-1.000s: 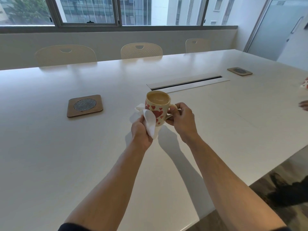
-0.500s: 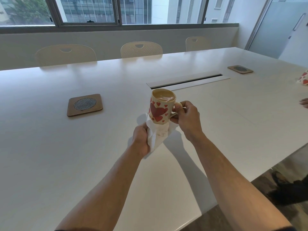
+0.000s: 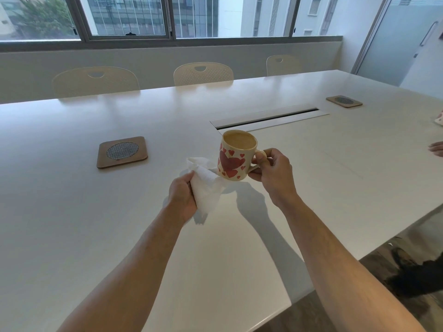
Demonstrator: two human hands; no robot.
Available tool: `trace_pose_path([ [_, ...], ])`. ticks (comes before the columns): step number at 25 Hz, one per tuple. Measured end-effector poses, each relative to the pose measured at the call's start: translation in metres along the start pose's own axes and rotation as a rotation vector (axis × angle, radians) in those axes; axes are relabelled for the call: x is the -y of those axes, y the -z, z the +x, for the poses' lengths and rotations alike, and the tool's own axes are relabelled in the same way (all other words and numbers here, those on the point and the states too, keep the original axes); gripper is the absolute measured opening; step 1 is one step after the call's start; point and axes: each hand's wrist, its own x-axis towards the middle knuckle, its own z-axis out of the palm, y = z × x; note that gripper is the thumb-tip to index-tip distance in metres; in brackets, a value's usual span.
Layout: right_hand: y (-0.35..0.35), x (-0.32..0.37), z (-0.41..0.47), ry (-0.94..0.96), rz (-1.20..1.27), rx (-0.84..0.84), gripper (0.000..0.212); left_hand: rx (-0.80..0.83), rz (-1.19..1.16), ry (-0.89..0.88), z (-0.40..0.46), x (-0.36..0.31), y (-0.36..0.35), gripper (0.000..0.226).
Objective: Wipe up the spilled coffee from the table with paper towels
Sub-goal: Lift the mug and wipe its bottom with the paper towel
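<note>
The right hand (image 3: 275,178) has its fingers (image 3: 260,161) closed on the handle of the mug (image 3: 236,155), lifting it clear of the counter (image 3: 72,212). The mug, cream with red hearts, is tilted a little and holds pale brown coffee (image 3: 239,140) nearly to the rim. The left hand (image 3: 182,197) has its fingers curled tight round a crumpled white towel (image 3: 206,185), whose upper fold touches the mug's lower left side. A wooden coaster (image 3: 122,152) lies well to the left.
</note>
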Motion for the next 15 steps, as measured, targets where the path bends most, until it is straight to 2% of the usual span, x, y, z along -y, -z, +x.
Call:
trace_pose_path([
  [6,-0.009,0.007,-0.011,0.01,0.0,0.04,0.016,0.086,-0.047,-0.057,0.0,0.003,-0.017,0.04],
  [15,-0.013,0.007,-0.022,0.016,0.014,0.055,0.018,0.187,-0.151,-0.029,-0.004,0.011,-0.028,0.05],
])
